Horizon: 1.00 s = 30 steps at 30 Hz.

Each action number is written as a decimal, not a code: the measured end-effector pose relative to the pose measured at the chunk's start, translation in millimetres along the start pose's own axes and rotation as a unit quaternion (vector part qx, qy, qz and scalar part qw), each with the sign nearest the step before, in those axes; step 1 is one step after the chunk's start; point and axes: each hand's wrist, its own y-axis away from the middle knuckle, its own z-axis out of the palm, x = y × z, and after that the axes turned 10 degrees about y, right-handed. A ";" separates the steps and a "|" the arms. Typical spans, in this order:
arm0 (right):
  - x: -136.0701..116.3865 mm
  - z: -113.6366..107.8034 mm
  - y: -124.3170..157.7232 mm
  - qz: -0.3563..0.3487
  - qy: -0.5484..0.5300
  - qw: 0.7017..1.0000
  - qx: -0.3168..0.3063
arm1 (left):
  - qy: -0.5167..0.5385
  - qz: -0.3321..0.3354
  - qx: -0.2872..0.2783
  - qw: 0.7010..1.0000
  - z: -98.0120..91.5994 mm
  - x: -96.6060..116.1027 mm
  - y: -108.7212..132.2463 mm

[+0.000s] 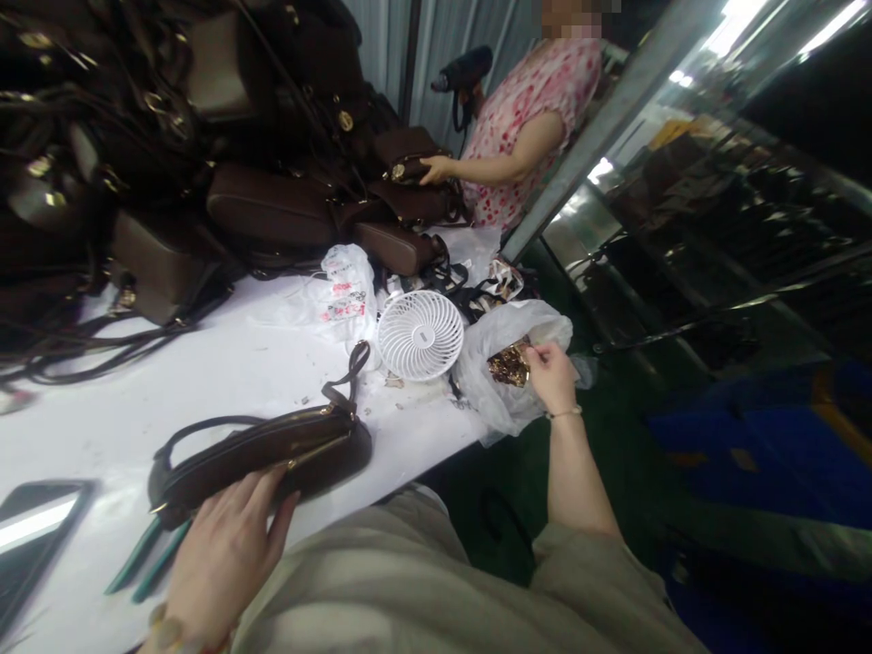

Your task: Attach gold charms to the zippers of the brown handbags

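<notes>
A dark brown handbag (pixel 265 454) lies on the white table, its handle and strap loose. My left hand (pixel 228 545) rests on the bag's near side, fingers on it near the gold zipper. At the table's right edge, my right hand (pixel 553 374) pinches a shiny gold-brown crinkled piece (pixel 510 363) over an open translucent plastic bag (pixel 504 318). Green-handled pliers or scissors (pixel 146 563) stick out from under the handbag, their tips hidden. A white round fan (pixel 421 335) stands between the handbag and the plastic bag.
Many brown handbags (pixel 272 204) are piled along the table's (pixel 204 363) far side. A second plastic bag (pixel 347 282) lies near the fan. A phone (pixel 37 536) is at the left. Across the table, a person (pixel 524 136) holds a heat-gun-like tool (pixel 467 71) and touches a bag.
</notes>
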 end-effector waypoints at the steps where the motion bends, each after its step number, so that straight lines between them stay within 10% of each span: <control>1: -3.0 -8.5 14.7 0.009 -0.081 0.997 -0.007 | 0.000 -0.003 -0.002 1.000 -1.0 0.9 -0.3; 7: -52.9 23.4 111.6 0.075 -0.460 0.864 -0.190 | 0.013 -0.047 -0.043 0.998 -6.3 7.3 -6.3; 13: -83.9 113.3 185.0 -0.199 -0.258 0.911 -0.252 | 0.032 -0.099 -0.076 0.992 -7.1 8.2 -11.9; 21: -67.3 120.1 205.8 -0.531 -0.078 0.797 -0.278 | 0.058 -0.110 -0.077 0.989 -9.8 9.4 -8.0; 30: -113.0 82.2 213.3 -0.365 -0.269 0.783 -0.426 | 0.080 -0.141 -0.075 0.984 -7.5 15.5 -9.2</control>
